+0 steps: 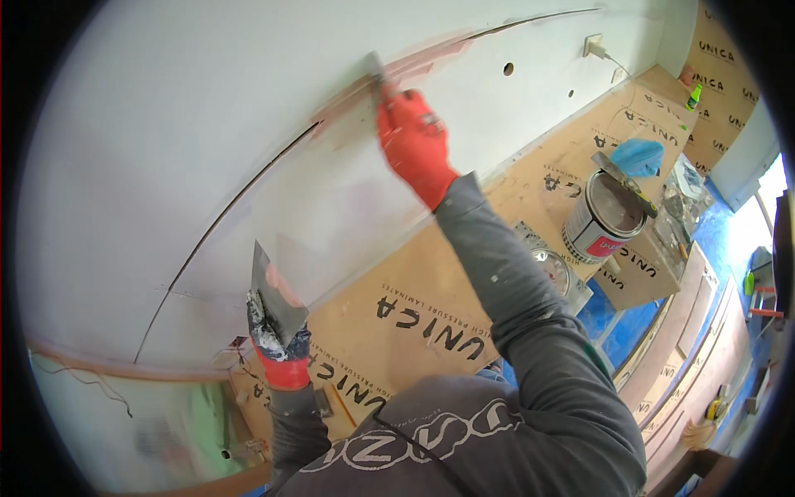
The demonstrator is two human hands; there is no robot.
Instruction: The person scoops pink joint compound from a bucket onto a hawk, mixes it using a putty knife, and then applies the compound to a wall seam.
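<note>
In my right hand (416, 145), wearing a red glove, a putty knife (375, 68) is gripped with its blade against the white wall (199, 108). The blade meets a smeared band of pink filler (426, 65) that covers part of a long dark seam (236, 201). The seam shows bare on both sides of the band. Lower and to the left, my left hand (284, 364), in a red and dark glove crusted with white, holds up a wide filling knife (267, 282). A lump of pink filler (284, 288) sits on that blade. Its handle is mostly hidden by my fingers.
Brown printed board (431, 311) covers the surface below the wall. To the right stand an open paint can (580, 232) with a scraper (625, 184) across its rim and a blue cloth (638, 156) beyond. A plugged socket (594, 47) juts from the wall. Long planks (687, 373) lie right.
</note>
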